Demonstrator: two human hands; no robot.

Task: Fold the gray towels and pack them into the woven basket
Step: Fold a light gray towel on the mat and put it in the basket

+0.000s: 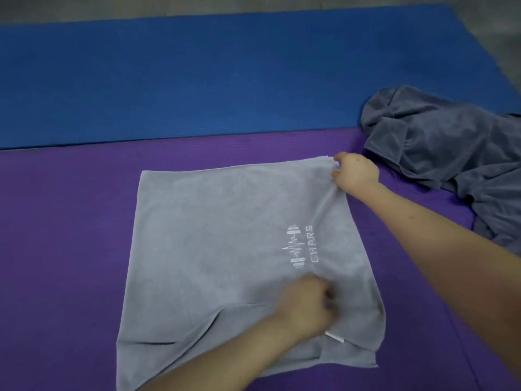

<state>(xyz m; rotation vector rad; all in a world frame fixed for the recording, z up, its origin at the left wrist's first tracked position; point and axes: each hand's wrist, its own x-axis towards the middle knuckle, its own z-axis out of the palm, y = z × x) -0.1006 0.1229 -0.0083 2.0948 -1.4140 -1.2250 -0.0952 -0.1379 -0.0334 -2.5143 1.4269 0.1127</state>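
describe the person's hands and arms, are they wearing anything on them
Both arms are bare to the frame edge: no sleeves, gloves, watch or bracelet. No ring shows on the right hand; the left hand is too blurred to check.

Purple mat [70,249] lies under both grips and spreads left, right and nearer of them, its surface finely ribbed; blue mat [197,80] lies beyond the far grip, its near edge meeting the purple mat's far edge along a straight dark seam; gray floor [141,7] shows past the blue mat, farthest from the grips, and at the far right corner.
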